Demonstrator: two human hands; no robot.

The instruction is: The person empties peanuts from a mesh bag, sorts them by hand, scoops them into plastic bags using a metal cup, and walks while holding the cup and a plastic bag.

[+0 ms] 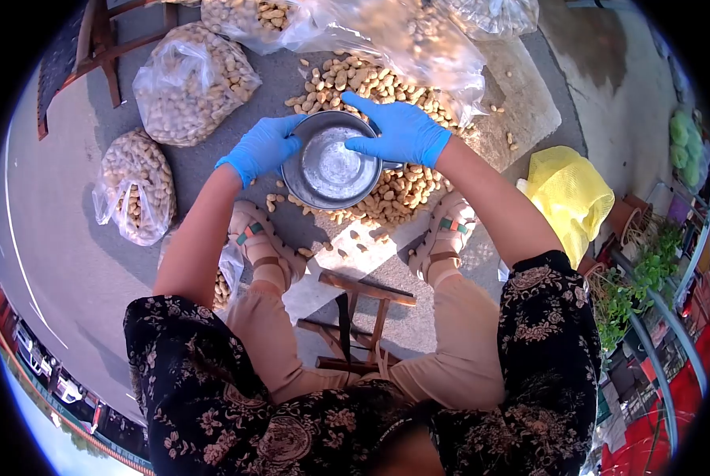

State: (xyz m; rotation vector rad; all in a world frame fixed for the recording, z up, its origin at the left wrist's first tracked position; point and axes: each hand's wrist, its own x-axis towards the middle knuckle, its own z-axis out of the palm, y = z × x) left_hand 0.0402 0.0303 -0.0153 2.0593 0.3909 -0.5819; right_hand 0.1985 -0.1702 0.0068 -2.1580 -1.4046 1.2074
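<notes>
Between my blue-gloved hands is a round metal mug (pixel 331 163), its open top facing me and its dull grey inside showing no contents. My left hand (pixel 266 147) grips the left rim, with the thumb on the edge and the fingers mostly hidden behind the wall. On the other side, my right hand (pixel 402 131) clasps the right rim, its thumb over the inside and a finger stretched along the far edge. Part of a handle shows below the right hand. Beneath and around the mug spreads a heap of unshelled peanuts (pixel 406 194), partly covered by it.
Clear plastic bags of peanuts (pixel 192 83) stand to the left, with a smaller bag (pixel 137 186) nearer me. A large plastic bag (pixel 418 40) lies behind the heap. At right is a yellow mesh sack (pixel 569 194). A wooden stool (pixel 363 317) sits between my legs.
</notes>
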